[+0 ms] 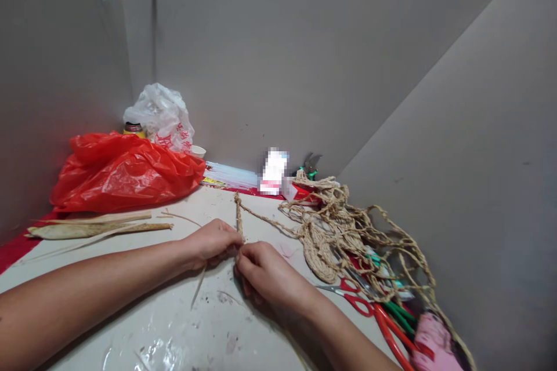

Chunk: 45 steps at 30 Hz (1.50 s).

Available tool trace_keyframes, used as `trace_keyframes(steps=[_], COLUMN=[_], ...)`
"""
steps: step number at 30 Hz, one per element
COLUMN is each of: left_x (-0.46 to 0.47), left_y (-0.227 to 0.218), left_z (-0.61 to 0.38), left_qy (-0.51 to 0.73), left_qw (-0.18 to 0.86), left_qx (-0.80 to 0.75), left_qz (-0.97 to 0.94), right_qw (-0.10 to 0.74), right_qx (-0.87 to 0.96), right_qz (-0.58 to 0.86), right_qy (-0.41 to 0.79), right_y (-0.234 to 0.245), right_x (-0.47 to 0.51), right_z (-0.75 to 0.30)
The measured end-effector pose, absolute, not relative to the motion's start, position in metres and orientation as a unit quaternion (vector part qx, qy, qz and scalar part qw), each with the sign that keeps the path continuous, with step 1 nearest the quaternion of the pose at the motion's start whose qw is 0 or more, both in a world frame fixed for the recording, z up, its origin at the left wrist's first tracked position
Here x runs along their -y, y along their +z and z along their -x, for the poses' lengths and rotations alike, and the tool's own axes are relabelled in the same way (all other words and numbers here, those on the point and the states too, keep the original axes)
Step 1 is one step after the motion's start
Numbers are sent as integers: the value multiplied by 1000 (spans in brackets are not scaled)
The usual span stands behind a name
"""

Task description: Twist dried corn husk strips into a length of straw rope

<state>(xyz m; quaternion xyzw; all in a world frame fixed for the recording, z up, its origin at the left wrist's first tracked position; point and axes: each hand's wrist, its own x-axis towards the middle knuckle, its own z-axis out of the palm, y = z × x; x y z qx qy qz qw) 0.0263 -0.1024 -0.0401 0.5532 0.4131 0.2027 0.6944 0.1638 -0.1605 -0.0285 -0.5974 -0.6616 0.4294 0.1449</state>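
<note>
Near the middle of the table, my left hand (pixel 217 242) and my right hand (pixel 261 269) meet, both closed on the lower end of a tan fibre cord (pixel 239 217). The cord rises away from my fingers to a knot or bend, then runs right into a large heap of twisted cord (pixel 322 232). A thin loose strand (pixel 199 287) hangs below my left hand. My fingertips hide the exact grip. Dry flat leaf strips (pixel 100 230) lie to the left, beyond my left forearm.
At the back left sit a red plastic bag (pixel 130 171), a white plastic bag (pixel 163 113) and a small white cup (pixel 198 151). A lit, blurred phone (pixel 273 171) stands at the back. Right are red-handled scissors (pixel 359 304), green-handled pruners (pixel 311 166) and a pink item (pixel 435 342).
</note>
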Motion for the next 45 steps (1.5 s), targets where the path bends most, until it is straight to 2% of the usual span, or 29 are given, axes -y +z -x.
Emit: trace_keyframes(steps=[4,7,9,11,13,16,18,23,27,33,37,45], left_x=[103,101,98,96,96,96,95,92,91,95,102,122], left_y=[-38,-38,-38,-37,-35,-32,-31,-40,-43,-32,-34,-47], left_z=[-26,-24,-22,-21,-20,-18,-18,-18,-17,-18,-24,-32], left_qy=[198,190,181,171,166,157,146,142,161,105,94,153], left_qw=[689,700,720,737,745,746,733,663,594,691,727,628], left_qx=[-418,-401,-382,-369,-356,-345,-353,-358,-371,-375,-363,-423], left_qz=[-559,-560,-550,-540,-539,-548,-563,-642,-696,-609,-575,-635], right_qw=[89,58,125,233,291,271,252,224,250,293,320,343], right_qx=[738,765,740,699,658,576,533,532,515,499,473,405], right_qz=[555,481,508,564,564,505,502,517,517,564,552,511], right_qy=[374,424,421,373,405,583,633,632,636,588,608,676], right_y=[-10,10,12,3,-14,-39,-48,-45,-45,-50,-50,-49], right_x=[173,170,160,148,138,131,131,130,129,134,138,143], right_z=[-165,-182,-193,-199,-198,-193,-190,-193,-191,-178,-172,-167])
